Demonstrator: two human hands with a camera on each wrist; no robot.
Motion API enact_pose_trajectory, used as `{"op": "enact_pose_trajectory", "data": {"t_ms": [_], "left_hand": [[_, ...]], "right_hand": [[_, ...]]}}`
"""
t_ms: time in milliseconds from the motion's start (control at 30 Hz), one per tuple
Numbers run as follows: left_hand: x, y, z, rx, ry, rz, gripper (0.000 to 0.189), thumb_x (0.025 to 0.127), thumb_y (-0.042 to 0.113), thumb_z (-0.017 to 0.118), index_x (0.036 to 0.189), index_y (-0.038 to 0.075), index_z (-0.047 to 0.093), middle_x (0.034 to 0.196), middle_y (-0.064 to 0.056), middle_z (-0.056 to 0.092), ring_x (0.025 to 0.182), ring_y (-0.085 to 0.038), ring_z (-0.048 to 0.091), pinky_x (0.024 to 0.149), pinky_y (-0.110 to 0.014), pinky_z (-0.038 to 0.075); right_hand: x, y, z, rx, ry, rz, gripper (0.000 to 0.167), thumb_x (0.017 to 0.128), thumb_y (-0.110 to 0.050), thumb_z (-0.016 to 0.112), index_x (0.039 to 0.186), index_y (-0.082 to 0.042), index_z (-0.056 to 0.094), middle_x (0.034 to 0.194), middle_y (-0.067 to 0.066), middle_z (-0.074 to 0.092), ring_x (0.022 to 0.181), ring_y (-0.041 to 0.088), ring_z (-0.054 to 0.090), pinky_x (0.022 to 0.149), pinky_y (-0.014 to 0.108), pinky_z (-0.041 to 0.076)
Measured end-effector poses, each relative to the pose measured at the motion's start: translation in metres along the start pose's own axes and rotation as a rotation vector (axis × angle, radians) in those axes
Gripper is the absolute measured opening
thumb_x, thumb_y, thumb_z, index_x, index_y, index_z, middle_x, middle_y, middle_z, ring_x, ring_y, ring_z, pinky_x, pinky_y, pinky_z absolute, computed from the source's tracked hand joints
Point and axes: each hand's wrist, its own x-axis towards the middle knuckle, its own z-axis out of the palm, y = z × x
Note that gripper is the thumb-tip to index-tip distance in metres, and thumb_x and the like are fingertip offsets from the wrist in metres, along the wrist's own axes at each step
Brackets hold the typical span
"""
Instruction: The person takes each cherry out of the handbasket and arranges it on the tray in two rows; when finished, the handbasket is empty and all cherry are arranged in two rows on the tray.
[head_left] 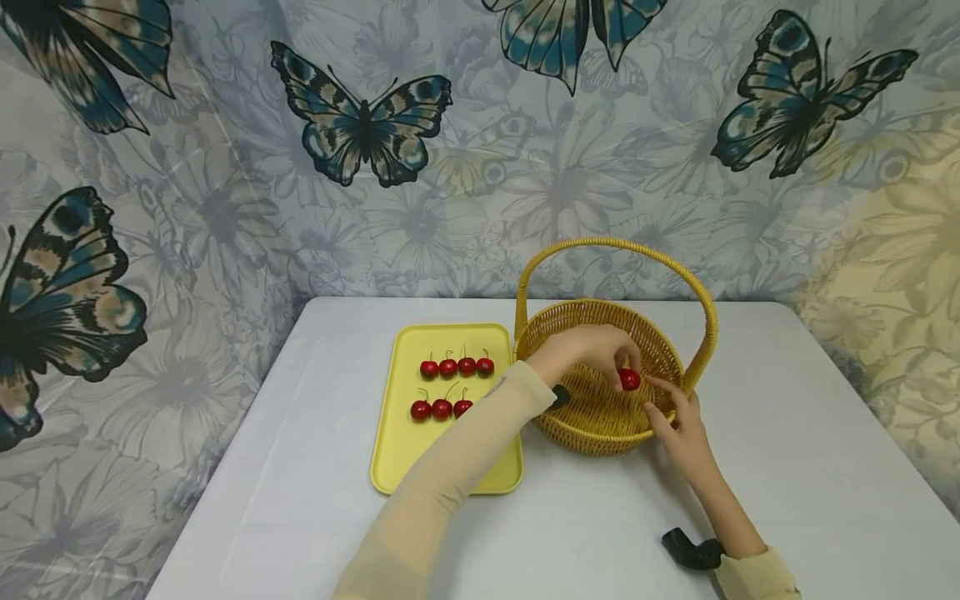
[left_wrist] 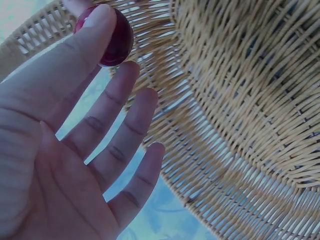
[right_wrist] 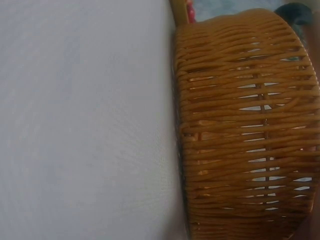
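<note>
My left hand (head_left: 600, 346) reaches over the wicker basket (head_left: 600, 437) and pinches a red cherry (head_left: 629, 379) between thumb and fingers. In the left wrist view, the cherry (left_wrist: 119, 42) sits at the thumb tip of the left hand (left_wrist: 75, 135), the other fingers spread loosely. My right hand (head_left: 681, 429) holds the basket's right front rim, with thumb and index finger reaching inside. Its fingers are mostly out of the right wrist view, where the basket's woven outer wall (right_wrist: 245, 130) fills the right side.
Left of the basket lies a yellow tray (head_left: 397, 467) with two rows of cherries (head_left: 467, 367), partly hidden by the left sleeve. The basket's tall handle (head_left: 615, 242) arches above it. A white table (head_left: 300, 500) lies beneath, with a butterfly-patterned cloth (head_left: 450, 233) behind.
</note>
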Motion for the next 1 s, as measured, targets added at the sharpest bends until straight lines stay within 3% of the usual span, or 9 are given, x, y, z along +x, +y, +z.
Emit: {"op": "enact_pose_trajectory", "data": {"t_ms": [533, 1000], "left_hand": [[-0.033, -0.006, 0.002, 0.018, 0.139, 0.111, 0.035, 0.083, 0.032, 0.070, 0.116, 0.024, 0.062, 0.100, 0.012, 0.059, 0.092, -0.001, 0.055, 0.076, -0.015, 0.043], [-0.061, -0.005, 0.014, -0.026, 0.262, 0.238, 0.033, 0.085, 0.029, 0.067, 0.115, 0.019, 0.061, 0.103, 0.013, 0.058, 0.090, -0.002, 0.053, 0.076, -0.009, 0.041]], "right_hand": [[0.000, -0.001, 0.000, 0.007, 0.000, -0.004, 0.044, 0.097, -0.024, 0.045, 0.138, -0.008, 0.039, 0.142, 0.036, 0.010, 0.120, 0.056, 0.028, 0.077, 0.072, 0.037], [-0.001, -0.005, 0.000, 0.020, -0.003, -0.005, 0.044, 0.097, -0.024, 0.045, 0.137, -0.006, 0.038, 0.142, 0.036, 0.009, 0.121, 0.059, 0.026, 0.079, 0.075, 0.033]]}}
